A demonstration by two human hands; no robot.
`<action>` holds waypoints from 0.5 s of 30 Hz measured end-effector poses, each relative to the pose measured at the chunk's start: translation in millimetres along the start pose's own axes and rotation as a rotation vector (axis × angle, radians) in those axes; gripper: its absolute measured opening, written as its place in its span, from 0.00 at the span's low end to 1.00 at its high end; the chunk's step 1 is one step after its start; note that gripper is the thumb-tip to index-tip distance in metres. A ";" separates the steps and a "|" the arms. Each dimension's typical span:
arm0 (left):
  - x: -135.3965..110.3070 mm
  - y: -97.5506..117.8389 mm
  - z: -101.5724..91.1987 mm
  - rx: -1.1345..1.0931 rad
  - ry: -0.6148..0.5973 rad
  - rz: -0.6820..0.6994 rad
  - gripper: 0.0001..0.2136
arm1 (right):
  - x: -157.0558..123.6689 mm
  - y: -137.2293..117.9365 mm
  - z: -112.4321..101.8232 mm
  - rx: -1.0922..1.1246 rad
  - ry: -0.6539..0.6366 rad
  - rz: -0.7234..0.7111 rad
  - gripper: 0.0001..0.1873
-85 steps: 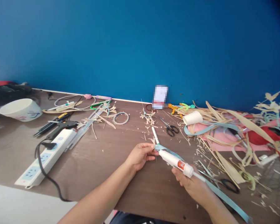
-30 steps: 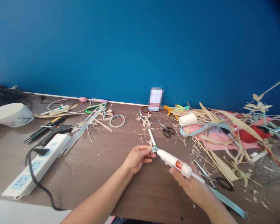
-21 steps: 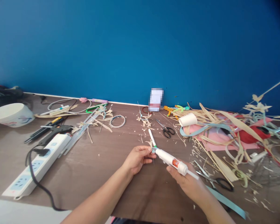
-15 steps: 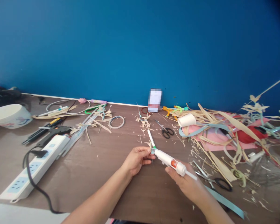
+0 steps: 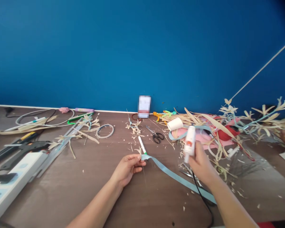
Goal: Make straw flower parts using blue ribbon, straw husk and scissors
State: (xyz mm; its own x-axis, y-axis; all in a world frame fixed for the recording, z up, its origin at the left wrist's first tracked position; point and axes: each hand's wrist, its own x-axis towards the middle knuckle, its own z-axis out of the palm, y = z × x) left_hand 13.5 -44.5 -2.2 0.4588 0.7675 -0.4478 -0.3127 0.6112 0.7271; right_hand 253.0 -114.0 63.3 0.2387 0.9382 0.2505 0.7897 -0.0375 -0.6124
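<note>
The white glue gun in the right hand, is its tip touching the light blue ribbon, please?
Apart: the head view shows the white glue gun lifted upright, table visible between it and the light blue ribbon.

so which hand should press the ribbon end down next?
Left, probably. The left hand already pinches the ribbon end by the pen; the right hand is full, holding the glue gun upright.

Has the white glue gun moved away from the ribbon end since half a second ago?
Yes. The glue gun in the right hand has lifted up and rightward, off the ribbon end pinched by the left hand, now nearer the paper cup.
</note>
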 end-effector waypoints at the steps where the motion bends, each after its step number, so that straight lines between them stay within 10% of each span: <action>1: 0.1 -0.1 0.0 -0.001 0.001 0.002 0.08 | 6.1 5.5 3.8 -0.116 0.011 -0.040 0.12; 6: 0.7 -0.6 0.6 0.005 0.017 0.005 0.08 | 26.6 21.2 32.3 -0.464 -0.099 -0.130 0.15; 15: 1.0 0.0 0.2 0.011 -0.002 0.009 0.08 | 45.4 18.6 63.9 -0.429 -0.262 -0.185 0.13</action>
State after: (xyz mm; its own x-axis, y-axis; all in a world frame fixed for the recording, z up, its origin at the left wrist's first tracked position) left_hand 14.2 -43.7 -2.5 0.4579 0.7724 -0.4401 -0.3075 0.6022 0.7368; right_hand 242.4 -50.2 15.3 -0.0324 0.9949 0.0959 0.9784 0.0511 -0.2001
